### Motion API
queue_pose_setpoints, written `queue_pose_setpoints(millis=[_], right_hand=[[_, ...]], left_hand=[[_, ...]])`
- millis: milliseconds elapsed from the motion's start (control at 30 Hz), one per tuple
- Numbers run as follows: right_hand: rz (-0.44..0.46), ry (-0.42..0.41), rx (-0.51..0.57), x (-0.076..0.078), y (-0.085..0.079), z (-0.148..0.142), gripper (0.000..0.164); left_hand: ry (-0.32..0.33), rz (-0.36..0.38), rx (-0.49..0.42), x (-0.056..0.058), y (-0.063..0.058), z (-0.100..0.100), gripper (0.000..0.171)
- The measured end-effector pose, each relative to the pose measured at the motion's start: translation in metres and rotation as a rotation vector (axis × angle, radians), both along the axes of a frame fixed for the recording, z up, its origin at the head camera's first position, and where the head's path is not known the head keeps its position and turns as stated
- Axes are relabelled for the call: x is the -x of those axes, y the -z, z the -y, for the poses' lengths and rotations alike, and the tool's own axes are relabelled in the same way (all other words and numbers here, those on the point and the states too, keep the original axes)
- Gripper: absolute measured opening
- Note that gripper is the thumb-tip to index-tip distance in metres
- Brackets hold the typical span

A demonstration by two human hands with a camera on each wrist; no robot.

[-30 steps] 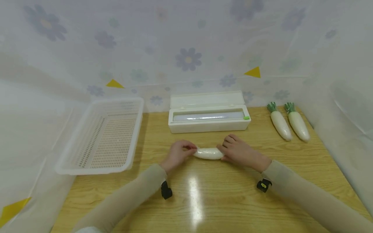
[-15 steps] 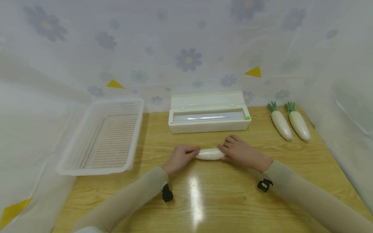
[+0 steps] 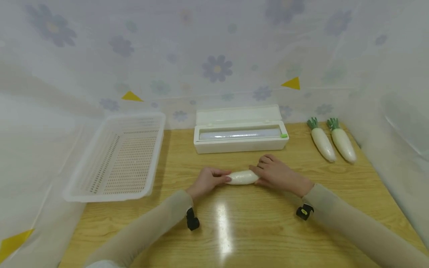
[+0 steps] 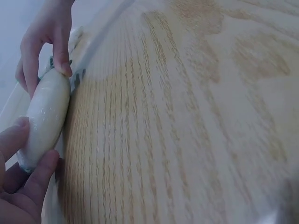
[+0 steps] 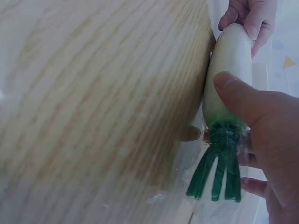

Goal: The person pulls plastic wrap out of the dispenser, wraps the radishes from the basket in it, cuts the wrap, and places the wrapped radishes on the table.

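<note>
A white radish (image 3: 242, 177) lies crosswise on the table between both hands, with a glossy skin of clear film over it. My left hand (image 3: 205, 182) pinches its tapered end between thumb and fingers, as the left wrist view also shows. At the other end my right hand (image 3: 279, 175) grips the radish, the thumb lying along its upper side in the right wrist view. Green leaf stalks (image 5: 219, 168) stick out there under that hand, with loose clear film (image 5: 187, 172) around them. In the head view the right hand hides these stalks.
Behind the hands stands a white cling film box (image 3: 241, 146), lid up, with a roll (image 3: 239, 134) inside. A white plastic basket (image 3: 152, 175) is at the left. Two more radishes (image 3: 323, 144) with green tops lie at the back right of the wooden table (image 3: 268, 238).
My left hand has shifted slightly right, and its fingers have closed further over the radish's tapered end. My right hand stays almost where it was.
</note>
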State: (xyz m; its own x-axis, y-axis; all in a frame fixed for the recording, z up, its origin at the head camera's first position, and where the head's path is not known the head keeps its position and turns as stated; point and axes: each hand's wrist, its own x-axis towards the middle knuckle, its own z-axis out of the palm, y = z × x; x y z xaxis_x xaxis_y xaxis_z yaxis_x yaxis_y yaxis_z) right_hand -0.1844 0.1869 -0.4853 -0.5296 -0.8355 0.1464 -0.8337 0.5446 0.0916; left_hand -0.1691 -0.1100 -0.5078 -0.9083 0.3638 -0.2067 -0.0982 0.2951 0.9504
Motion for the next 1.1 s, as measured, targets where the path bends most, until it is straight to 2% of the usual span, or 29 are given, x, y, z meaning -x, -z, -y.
queue_pose_setpoints(millis=[133,300,400,533,600,767,867,1033,1100], right_hand=[[0.053,0.029,0.032,0.002,-0.002,-0.004,0.068],[0.141,0.112,0.059,0.006,-0.006,-0.019,0.072],[0.16,0.166,0.043,0.009,-0.009,-0.029,0.063],[0.198,0.191,0.054,0.013,-0.01,-0.038,0.051],[0.22,0.181,0.085,0.014,-0.008,-0.04,0.041],[0.242,0.123,0.23,0.017,0.002,-0.04,0.004],[0.342,0.12,0.315,0.018,0.006,-0.039,0.008],[0.627,0.18,0.413,0.016,0.009,-0.039,0.019],[0.706,0.21,0.444,0.015,0.009,-0.039,0.025]], left_hand=[[0.011,-0.029,0.047,0.001,-0.002,0.002,0.031],[0.014,-0.012,0.048,0.002,-0.005,0.013,0.034],[0.002,-0.017,0.064,0.005,-0.005,0.024,0.035],[0.004,-0.033,0.095,0.011,-0.005,0.035,0.034],[0.012,-0.044,0.105,0.012,-0.006,0.038,0.035],[0.012,-0.059,0.115,0.013,-0.008,0.042,0.035],[0.009,-0.062,0.118,0.013,-0.009,0.042,0.034],[0.002,-0.053,0.127,0.013,-0.01,0.042,0.033],[-0.003,-0.05,0.131,0.013,-0.01,0.042,0.033]])
